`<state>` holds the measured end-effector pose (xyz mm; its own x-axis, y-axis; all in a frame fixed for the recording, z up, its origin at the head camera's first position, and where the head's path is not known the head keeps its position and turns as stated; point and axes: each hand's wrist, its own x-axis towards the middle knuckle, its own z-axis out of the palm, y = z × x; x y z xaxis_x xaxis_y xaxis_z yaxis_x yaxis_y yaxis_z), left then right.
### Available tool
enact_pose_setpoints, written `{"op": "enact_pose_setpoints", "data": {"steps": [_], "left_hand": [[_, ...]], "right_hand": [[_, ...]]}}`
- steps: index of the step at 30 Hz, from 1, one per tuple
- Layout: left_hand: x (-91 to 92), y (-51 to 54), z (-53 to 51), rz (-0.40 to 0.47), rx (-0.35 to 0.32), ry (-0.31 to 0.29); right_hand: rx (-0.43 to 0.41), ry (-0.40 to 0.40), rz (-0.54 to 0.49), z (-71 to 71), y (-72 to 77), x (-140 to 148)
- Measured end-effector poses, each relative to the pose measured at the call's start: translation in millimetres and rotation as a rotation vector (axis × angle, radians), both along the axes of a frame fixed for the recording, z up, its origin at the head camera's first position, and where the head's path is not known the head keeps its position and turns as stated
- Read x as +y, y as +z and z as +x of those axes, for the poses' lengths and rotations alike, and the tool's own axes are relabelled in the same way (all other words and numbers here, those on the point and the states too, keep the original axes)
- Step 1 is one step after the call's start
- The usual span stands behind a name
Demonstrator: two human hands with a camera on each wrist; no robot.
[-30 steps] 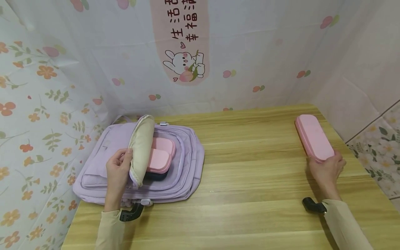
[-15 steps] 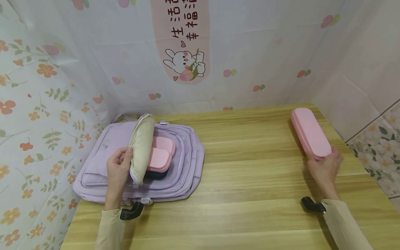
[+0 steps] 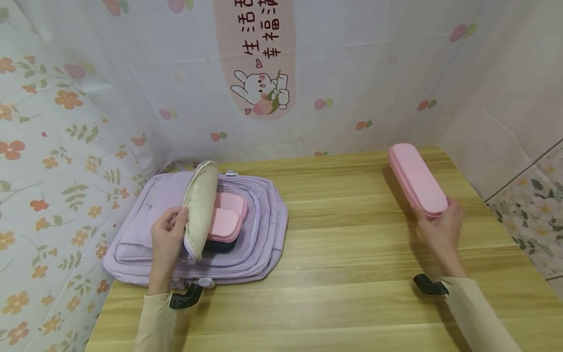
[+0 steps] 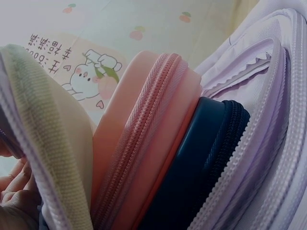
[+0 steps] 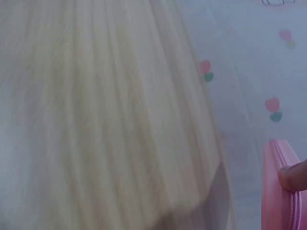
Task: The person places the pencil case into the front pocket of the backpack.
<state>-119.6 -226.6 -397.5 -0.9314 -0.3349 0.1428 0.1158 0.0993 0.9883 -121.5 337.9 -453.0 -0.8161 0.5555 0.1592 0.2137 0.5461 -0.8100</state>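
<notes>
In the head view a lavender backpack (image 3: 274, 230) lies flat on the table's left side. My left hand (image 3: 169, 237) pinches the edge of its cream-lined front flap (image 3: 200, 210) and holds it up. Under the flap sit two pink cases, one at the back (image 3: 232, 203) and one nearer (image 3: 224, 225), with a navy zippered case (image 4: 187, 160) beneath. Their left ends are hidden by the flap. Over at the right, my right hand (image 3: 440, 232) grips the near end of another long pink zippered pencil case (image 3: 418, 178). That case appears raised off the table.
The wooden table (image 3: 338, 244) stretches between the backpack and my right hand. A white printed curtain (image 3: 352, 73) hangs along the back edge, and a floral cloth (image 3: 57, 171) covers the left side. Black camera mounts (image 3: 186, 297) stick out at both wrists.
My right hand has carried the pink pencil case leftward and slightly away from me, apparently lifting it. My left hand keeps holding the flap in place.
</notes>
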Motion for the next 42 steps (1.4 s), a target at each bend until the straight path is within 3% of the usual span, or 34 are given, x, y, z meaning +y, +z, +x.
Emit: {"op": "enact_pose_setpoints", "data": {"steps": [12, 25, 34, 42], "left_hand": [[0.8, -1.3, -1.2, 0.0, 0.007, -0.015], [0.1, -1.0, 0.9, -0.008, 0.004, -0.017], [-0.1, -2.4, -1.3, -0.005, 0.013, -0.013], [-0.6, -2.0, -0.3, 0.009, 0.006, -0.008]], "right_hand": [[0.095, 0.111, 0.047, -8.5, 5.4, -30.4], [0.184, 0.301, 0.102, -14.3, 5.4, -75.0], [0.136, 0.438, 0.132, -19.0, 7.0, -107.9], [0.089, 0.558, 0.051, -21.9, 6.3, -131.7]]}}
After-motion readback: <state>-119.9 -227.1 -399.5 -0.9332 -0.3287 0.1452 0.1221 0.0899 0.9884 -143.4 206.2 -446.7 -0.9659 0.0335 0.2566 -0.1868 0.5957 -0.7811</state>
